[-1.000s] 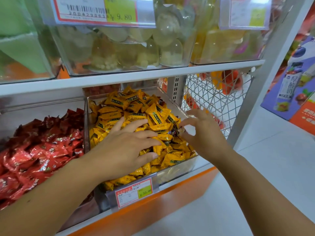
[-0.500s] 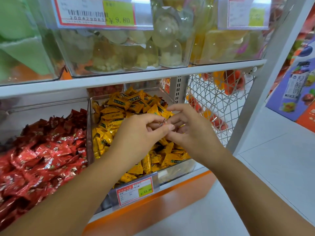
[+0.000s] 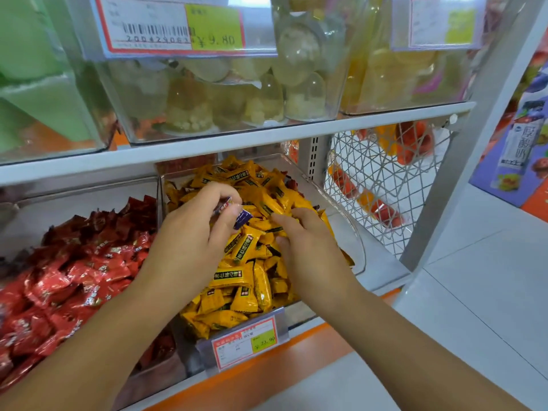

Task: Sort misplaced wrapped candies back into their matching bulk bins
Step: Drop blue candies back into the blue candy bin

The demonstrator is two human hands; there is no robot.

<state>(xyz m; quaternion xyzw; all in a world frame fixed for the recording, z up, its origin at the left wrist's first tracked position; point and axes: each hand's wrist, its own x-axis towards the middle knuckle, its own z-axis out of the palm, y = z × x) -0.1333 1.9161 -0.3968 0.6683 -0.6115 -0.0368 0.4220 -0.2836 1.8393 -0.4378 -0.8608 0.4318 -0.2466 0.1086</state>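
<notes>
A clear bin [image 3: 353,232] on the lower shelf is heaped with yellow wrapped candies [image 3: 237,280]. My left hand [image 3: 189,232] hovers over the heap and pinches a small purple wrapped candy [image 3: 241,218] between thumb and fingers; a second purple wrapper edge shows just above it. My right hand [image 3: 305,241] lies palm down on the yellow candies to the right, fingers bent into the pile; what they hold is hidden. To the left, another bin holds red wrapped candies [image 3: 74,277].
A white shelf board [image 3: 207,146] runs just above the bins, carrying clear tubs of jelly cups [image 3: 237,93]. A white wire basket [image 3: 382,185] stands right of the yellow bin. A price tag [image 3: 246,342] hangs on the bin front. A grey upright post [image 3: 462,161] frames the right side.
My hands, joined above the pile half a second ago, have parted. The left hand now holds the purple candy alone, and the right hand has dropped back onto the yellow candies.
</notes>
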